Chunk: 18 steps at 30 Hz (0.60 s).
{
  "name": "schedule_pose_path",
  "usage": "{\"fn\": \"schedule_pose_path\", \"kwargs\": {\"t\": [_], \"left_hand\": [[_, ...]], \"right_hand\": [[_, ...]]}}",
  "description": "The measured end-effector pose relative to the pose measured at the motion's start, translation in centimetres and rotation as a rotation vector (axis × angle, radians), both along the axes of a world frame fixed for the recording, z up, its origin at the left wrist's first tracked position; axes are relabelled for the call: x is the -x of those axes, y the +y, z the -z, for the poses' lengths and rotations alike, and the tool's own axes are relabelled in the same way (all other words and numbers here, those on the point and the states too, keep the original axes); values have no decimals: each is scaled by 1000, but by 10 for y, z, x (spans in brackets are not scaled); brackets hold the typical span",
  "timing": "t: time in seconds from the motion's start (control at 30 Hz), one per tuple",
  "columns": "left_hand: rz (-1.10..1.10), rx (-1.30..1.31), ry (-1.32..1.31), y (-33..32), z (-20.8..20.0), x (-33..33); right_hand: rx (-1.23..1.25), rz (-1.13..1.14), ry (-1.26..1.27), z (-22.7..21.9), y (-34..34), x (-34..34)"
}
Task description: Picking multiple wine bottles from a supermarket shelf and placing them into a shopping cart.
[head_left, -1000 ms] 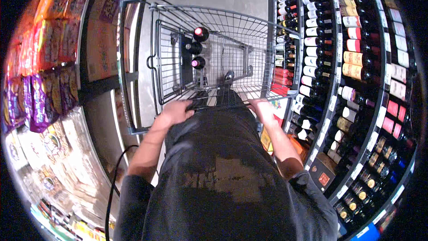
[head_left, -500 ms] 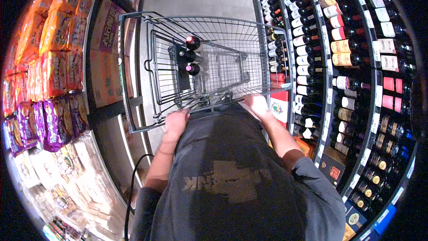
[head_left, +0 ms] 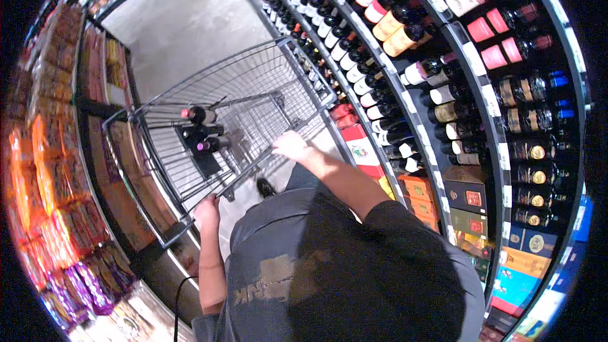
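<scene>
grey metal wire makes up the shopping cart (head_left: 253, 79), set aslant across the aisle in the head view. the left hand (head_left: 207, 212) is wrapped around its near edge by the left corner; the right hand (head_left: 293, 147) is curled over the same edge farther right, its fingertips hard to make out. to steer well, i'd push evenly with both hands and turn gently, minding the shelved wine bottles (head_left: 398, 38) on the right and the orange snack packets (head_left: 50, 152) stacked on the left. the cart lies directly ahead of both hands, touching each. inside, three dark wine bottles (head_left: 204, 131) sit together, beyond the left hand and left of the right one.
</scene>
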<state>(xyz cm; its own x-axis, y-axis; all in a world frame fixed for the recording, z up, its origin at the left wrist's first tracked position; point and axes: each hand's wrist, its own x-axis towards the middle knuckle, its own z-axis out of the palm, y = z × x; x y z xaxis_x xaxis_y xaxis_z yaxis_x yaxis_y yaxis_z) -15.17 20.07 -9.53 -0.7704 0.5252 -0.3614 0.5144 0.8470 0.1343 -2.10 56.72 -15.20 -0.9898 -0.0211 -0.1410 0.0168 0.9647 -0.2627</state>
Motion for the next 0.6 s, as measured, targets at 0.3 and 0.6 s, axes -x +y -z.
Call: {"fn": "schedule_pose_path", "kwargs": {"t": [0.3, 0.6], "left_hand": [[-75, 200, 90, 35, 17, 3], [67, 318, -461, 99, 41, 74]], "right_hand": [[319, 72, 176, -9, 37, -26], [741, 1401, 794, -116, 226, -156]]}}
